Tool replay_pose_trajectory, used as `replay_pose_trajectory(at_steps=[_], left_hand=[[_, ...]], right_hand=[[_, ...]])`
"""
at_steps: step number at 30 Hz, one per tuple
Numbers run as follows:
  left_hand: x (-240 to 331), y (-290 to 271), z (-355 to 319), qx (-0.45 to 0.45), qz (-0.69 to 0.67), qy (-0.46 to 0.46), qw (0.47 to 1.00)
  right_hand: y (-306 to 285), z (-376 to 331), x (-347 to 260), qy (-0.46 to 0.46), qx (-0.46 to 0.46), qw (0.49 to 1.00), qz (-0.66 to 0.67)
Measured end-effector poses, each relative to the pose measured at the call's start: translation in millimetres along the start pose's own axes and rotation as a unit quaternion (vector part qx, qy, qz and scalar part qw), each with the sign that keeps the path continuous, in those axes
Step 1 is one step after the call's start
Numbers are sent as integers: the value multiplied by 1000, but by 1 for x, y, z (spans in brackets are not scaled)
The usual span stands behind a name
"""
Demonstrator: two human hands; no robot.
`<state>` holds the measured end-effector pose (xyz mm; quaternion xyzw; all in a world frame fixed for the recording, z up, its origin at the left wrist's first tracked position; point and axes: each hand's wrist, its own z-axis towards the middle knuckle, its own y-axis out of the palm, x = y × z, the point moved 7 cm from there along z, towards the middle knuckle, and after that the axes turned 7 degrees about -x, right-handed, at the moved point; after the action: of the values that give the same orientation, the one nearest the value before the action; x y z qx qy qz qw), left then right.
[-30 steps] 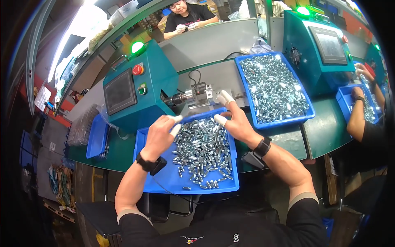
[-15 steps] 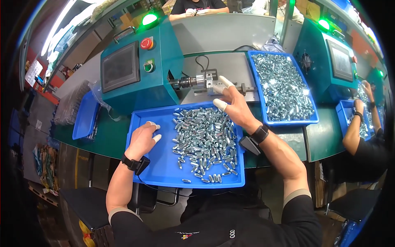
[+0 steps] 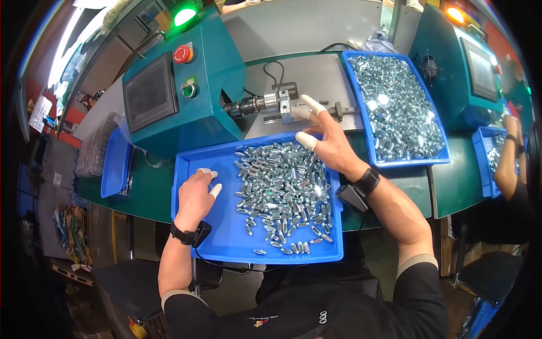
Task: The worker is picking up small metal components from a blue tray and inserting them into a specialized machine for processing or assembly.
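White finger cots cover several fingertips on both hands. My right hand [image 3: 337,148] reaches over the far edge of the blue tray [image 3: 212,248], its fingers stretched toward the metal clamping block [image 3: 285,107] at the end of the machine's spindle [image 3: 247,106]. Its thumb stands apart from the fingers, and no part shows between them. Over the bare left side of the tray, my left hand [image 3: 195,195] hovers or rests with fingers loosely bent and thumb apart, holding nothing visible. Small shiny hexagonal metal parts [image 3: 282,189] lie heaped in the tray's middle and right.
A teal machine [image 3: 186,107] with a dark screen, red button and green lamp stands at left. Another blue tray [image 3: 443,152] full of metal parts sits at right, beside a second teal machine [image 3: 451,73]. A co-worker's arm [image 3: 508,169] shows at far right.
The view has shifted slightly downward and the people at the back have mostly left it. The right machine's lamp has turned from green to orange. Both hands keep nearly the same pose.
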<state>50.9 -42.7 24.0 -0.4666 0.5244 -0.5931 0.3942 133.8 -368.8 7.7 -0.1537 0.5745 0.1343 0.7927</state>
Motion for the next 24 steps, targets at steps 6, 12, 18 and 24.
replay_pose_trajectory(at_steps=[6,12,18,24], left_hand=[[0,3,-1,11,19,-2,1000],[-1,4,-3,23,25,0,999],[-3,8,-2,19,26,-2,999],[-5,10,-7,33,32,12,999]], right_hand=[[1,1,-1,-1,5,1000,1],[1,1,1,-9,5,1000,2],[-1,2,6,-17,26,999,21],[-9,13,-27,72,154,967,-189]])
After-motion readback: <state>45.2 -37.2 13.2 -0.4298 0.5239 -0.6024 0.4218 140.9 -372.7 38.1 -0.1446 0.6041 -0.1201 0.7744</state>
